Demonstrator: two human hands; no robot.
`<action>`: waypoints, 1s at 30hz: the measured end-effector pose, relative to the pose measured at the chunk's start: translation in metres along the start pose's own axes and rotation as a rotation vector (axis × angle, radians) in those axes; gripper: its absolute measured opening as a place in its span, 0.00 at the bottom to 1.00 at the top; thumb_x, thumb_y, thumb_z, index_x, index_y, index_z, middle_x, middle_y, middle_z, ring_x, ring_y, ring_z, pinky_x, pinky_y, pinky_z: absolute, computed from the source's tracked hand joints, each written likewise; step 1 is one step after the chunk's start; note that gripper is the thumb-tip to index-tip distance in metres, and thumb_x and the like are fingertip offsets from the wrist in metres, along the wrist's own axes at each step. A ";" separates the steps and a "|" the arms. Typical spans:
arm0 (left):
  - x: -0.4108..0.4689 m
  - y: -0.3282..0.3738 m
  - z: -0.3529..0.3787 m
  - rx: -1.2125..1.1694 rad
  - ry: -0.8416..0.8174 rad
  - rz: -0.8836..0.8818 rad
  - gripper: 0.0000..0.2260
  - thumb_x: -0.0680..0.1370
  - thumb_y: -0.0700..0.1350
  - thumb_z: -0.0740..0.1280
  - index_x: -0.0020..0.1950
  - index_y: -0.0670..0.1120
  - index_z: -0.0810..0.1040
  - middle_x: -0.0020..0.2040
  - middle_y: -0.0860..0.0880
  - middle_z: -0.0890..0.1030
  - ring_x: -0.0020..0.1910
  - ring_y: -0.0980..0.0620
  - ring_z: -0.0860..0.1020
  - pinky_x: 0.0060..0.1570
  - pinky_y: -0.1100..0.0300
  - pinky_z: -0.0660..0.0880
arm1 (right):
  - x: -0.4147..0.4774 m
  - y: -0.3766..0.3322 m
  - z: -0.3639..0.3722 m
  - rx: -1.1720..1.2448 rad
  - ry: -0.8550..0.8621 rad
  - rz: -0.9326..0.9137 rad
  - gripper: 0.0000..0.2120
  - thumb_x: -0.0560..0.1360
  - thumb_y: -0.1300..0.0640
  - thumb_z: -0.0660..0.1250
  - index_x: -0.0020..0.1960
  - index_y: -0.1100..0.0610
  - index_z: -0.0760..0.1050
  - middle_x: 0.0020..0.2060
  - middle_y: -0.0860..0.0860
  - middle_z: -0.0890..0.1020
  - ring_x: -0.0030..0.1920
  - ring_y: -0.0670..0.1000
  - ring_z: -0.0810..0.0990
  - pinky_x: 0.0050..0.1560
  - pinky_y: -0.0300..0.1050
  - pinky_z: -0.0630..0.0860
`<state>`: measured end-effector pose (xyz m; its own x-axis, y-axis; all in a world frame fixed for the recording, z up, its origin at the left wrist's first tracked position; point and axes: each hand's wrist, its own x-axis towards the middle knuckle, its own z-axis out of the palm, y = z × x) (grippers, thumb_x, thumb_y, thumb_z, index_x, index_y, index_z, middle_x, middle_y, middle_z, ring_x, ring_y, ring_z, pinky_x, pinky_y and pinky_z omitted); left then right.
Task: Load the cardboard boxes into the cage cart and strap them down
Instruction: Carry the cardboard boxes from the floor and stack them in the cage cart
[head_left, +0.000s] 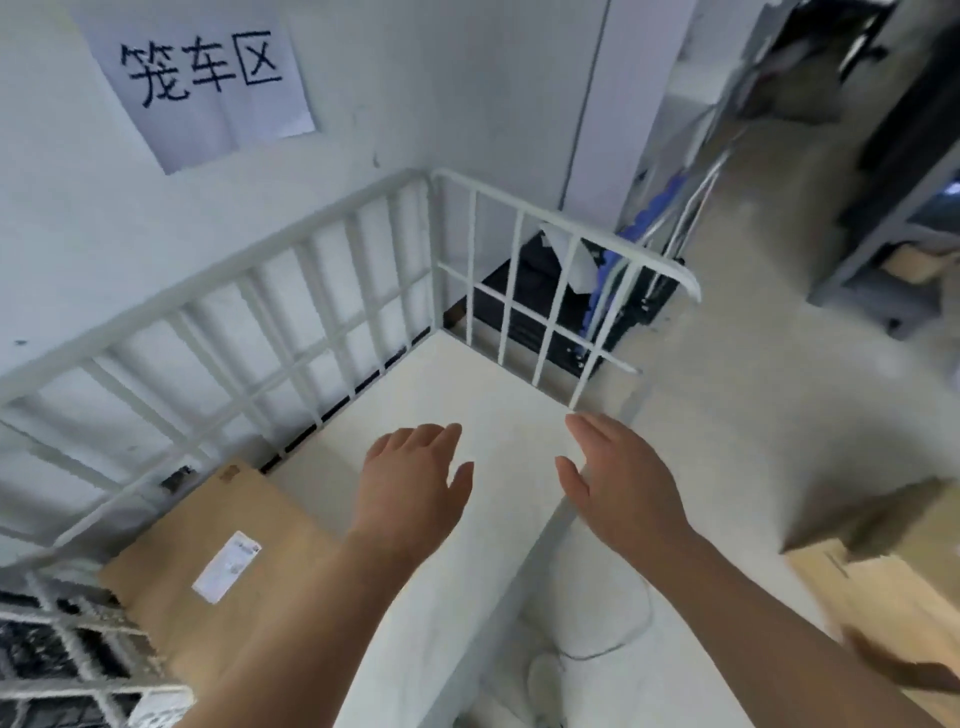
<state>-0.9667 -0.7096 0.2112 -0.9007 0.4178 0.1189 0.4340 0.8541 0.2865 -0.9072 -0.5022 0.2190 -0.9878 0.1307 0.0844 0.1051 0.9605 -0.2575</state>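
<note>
A white cage cart (322, 291) with barred walls stands against the wall, its pale floor mostly bare. One cardboard box (208, 566) with a white label lies in the cart's near-left corner. My left hand (410, 483) hovers open over the cart floor, just right of that box, holding nothing. My right hand (618, 478) is open too, above the cart's front edge. More cardboard boxes (883, 545) sit on the floor at the right, with flaps up.
A paper sign (202, 78) hangs on the wall behind the cart. A black crate (540, 306) and blue items lie beyond the cart's right wall. Metal shelving (904, 197) stands at the far right. Grey concrete floor stretches between cart and shelving.
</note>
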 end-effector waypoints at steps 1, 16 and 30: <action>0.002 0.017 0.003 -0.007 -0.013 0.046 0.18 0.78 0.54 0.61 0.65 0.50 0.74 0.58 0.52 0.80 0.57 0.47 0.77 0.60 0.54 0.67 | -0.016 0.014 -0.008 0.002 0.018 0.052 0.21 0.78 0.52 0.62 0.68 0.59 0.70 0.65 0.52 0.75 0.66 0.52 0.72 0.64 0.44 0.67; -0.058 0.384 0.075 -0.058 -0.212 0.808 0.21 0.79 0.55 0.57 0.70 0.49 0.70 0.62 0.51 0.77 0.59 0.49 0.75 0.60 0.55 0.68 | -0.324 0.221 -0.116 -0.025 0.269 0.819 0.15 0.74 0.53 0.66 0.59 0.57 0.76 0.53 0.51 0.81 0.51 0.53 0.79 0.50 0.46 0.77; -0.260 0.702 0.162 -0.169 -0.422 1.383 0.17 0.76 0.52 0.64 0.61 0.46 0.78 0.53 0.48 0.82 0.48 0.47 0.80 0.46 0.53 0.76 | -0.645 0.341 -0.149 -0.048 0.422 1.474 0.23 0.77 0.51 0.64 0.70 0.55 0.70 0.66 0.52 0.75 0.66 0.55 0.72 0.67 0.48 0.68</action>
<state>-0.4253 -0.1687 0.2271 0.3122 0.9433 0.1132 0.8986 -0.3318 0.2869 -0.2171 -0.2222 0.2200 0.0973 0.9940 0.0502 0.9426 -0.0758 -0.3252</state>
